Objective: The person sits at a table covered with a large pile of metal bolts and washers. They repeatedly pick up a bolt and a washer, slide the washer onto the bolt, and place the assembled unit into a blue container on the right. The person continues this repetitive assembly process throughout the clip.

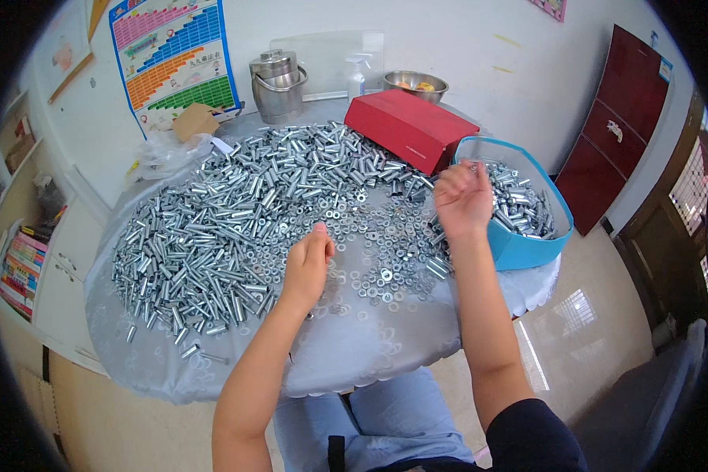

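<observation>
My left hand [307,263] hovers over the middle of the table, its thumb and fingers closed together; whatever it grips, if anything, is hidden. Beside the near left rim of a light-blue bin [531,250], my right hand [462,203] is raised with its fingers curled in. A tiny bit of metal seems to show at its fingertips, too small to name. Inside the bin lie silvery metal sleeves [521,211]. A wide heap of similar metal sleeves [204,256] covers the table's left and far side. Flat washers [387,275] are spread between and around my hands.
A red box [409,126] lies at the back beside the bin. Behind the heap stand a steel lidded pail [277,86], a spray bottle [356,81] and a metal bowl [417,81]. A plastic bag [169,157] and cardboard piece [195,122] rest at the back left of the cloth-covered table [354,366].
</observation>
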### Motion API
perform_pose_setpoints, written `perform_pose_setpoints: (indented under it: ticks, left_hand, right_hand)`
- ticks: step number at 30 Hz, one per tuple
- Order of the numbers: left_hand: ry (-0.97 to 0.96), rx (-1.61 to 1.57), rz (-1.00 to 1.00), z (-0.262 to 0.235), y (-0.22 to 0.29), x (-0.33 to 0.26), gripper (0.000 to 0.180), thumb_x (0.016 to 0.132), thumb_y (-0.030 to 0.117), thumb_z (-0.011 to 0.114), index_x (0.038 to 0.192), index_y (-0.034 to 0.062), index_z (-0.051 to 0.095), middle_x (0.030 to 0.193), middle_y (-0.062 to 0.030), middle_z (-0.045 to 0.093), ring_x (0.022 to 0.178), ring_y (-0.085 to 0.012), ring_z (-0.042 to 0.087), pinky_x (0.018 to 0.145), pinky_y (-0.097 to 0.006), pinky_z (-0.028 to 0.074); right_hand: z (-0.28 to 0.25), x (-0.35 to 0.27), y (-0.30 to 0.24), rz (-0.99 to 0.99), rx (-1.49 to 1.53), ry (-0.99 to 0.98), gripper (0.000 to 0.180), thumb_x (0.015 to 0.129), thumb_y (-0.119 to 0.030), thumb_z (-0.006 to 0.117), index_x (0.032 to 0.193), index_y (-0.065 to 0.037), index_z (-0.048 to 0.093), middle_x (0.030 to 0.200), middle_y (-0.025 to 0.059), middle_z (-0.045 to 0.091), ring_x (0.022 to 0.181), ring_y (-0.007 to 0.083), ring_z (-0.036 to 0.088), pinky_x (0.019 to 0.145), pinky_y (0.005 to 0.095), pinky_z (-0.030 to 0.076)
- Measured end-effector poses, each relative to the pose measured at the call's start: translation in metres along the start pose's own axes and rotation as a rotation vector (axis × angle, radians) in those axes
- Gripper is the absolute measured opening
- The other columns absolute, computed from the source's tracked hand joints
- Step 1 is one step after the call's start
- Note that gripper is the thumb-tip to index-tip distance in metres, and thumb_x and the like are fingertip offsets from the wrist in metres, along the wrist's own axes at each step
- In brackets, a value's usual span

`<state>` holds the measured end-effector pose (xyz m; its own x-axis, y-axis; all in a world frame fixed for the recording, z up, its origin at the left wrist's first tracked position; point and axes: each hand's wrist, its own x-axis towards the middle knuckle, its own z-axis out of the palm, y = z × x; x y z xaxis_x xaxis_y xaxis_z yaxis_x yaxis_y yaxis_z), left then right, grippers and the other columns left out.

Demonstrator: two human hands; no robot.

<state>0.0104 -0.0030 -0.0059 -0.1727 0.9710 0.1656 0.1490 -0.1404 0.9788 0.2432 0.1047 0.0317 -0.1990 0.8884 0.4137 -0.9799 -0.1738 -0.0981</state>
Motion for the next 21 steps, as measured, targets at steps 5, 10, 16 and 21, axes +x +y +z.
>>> perform_pose_setpoints:
  ticks: [5,10,16,21]
  left_hand:
    - [0.015,-0.041,-0.040,-0.002,0.000,-0.001,0.047,0.091,0.039,0.036,0.061,0.0048,0.045,0.056,0.0018,0.038,0.052,-0.0074,0.035,0.050,-0.023,0.029]
    - [0.032,-0.011,-0.002,-0.004,-0.002,0.001,0.047,0.091,0.039,0.036,0.060,0.0051,0.046,0.055,0.0023,0.038,0.051,-0.0071,0.034,0.049,-0.023,0.027]
    - [0.074,0.092,-0.015,-0.011,-0.004,0.005,0.042,0.090,0.036,0.041,0.063,0.0043,0.048,0.054,0.0016,0.040,0.052,-0.0079,0.035,0.049,-0.025,0.029]
    - [0.182,0.351,0.126,-0.023,-0.001,0.006,0.039,0.089,0.031,0.046,0.067,-0.0011,0.048,0.055,-0.0089,0.047,0.051,-0.0186,0.042,0.051,-0.032,0.035]
  right_hand:
    - [0.007,-0.001,-0.021,-0.064,0.064,0.010,0.050,0.084,-0.053,0.044,0.086,-0.004,0.050,0.062,-0.0009,0.039,0.056,0.0120,0.036,0.050,0.0240,0.032]
    - [0.002,0.000,-0.003,0.091,0.018,0.025,0.045,0.087,-0.047,0.043,0.086,-0.004,0.051,0.062,-0.0011,0.039,0.056,0.0115,0.036,0.050,0.0240,0.032]
    - [-0.002,0.001,0.011,0.221,-0.395,0.142,0.029,0.088,-0.035,0.048,0.082,-0.008,0.052,0.061,-0.0029,0.042,0.055,0.0097,0.041,0.050,0.0229,0.033]
    - [0.003,-0.005,0.028,0.095,-1.403,0.262,0.020,0.084,-0.024,0.054,0.081,-0.004,0.053,0.064,-0.0004,0.052,0.059,0.0095,0.049,0.053,0.0244,0.039]
